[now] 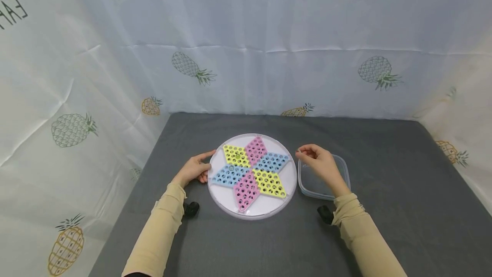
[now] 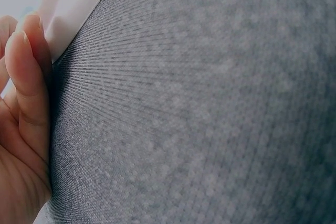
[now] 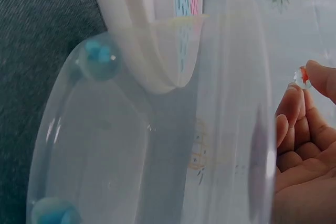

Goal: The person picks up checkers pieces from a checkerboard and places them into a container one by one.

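A round white Chinese checkers board (image 1: pixel 276 200) carries a star of pink, yellow and blue sections. A marble (image 1: pixel 238 156) sits in the upper-left yellow section, and another marble (image 1: pixel 231 167) in the left blue one. At the board's left rim, my left hand (image 1: pixel 194 169) holds the edge with thumb and index finger; its other fingers curl low beside the rim in the left wrist view. My right hand (image 1: pixel 320 163) pinches a clear marble with an orange-red swirl (image 3: pixel 303 78) between thumb and fingertips. This hand is raised over the clear plastic container (image 1: pixel 313 185), near its left side.
Through the container's wall, the right wrist view shows blue-centred marbles (image 3: pixel 100 59) at its corners. The container stands just right of the board on a dark grey tabletop (image 1: pixel 269 247). A white pineapple-print curtain (image 1: pixel 269 80) hangs behind the table and along both sides.
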A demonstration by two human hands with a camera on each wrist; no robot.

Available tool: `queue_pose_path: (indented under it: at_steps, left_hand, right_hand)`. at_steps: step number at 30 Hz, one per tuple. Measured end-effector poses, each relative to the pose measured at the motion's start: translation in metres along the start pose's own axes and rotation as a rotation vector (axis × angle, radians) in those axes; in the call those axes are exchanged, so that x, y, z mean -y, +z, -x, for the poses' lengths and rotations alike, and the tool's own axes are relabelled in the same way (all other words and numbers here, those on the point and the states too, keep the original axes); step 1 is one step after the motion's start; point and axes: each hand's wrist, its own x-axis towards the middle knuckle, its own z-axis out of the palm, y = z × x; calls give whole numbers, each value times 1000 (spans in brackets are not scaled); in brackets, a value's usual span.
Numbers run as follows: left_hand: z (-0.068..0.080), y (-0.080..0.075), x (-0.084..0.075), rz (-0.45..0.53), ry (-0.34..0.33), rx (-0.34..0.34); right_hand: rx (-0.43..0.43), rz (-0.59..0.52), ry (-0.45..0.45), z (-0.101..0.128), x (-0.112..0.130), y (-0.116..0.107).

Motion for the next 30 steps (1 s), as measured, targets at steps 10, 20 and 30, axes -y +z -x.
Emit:
queue_pose_path:
  at_steps: [10, 20, 30]
  left_hand:
    - [0, 1, -2, -9, -2, -7]
    - [0, 1, -1, -9, -11, -17]
    - [1, 1, 3, 5, 7, -7]
  right_hand:
    - [-18, 0, 25, 3, -19, -8]
    - [-12, 30, 75, 2, -30, -14]
    - [-43, 81, 69, 2, -38, -13]
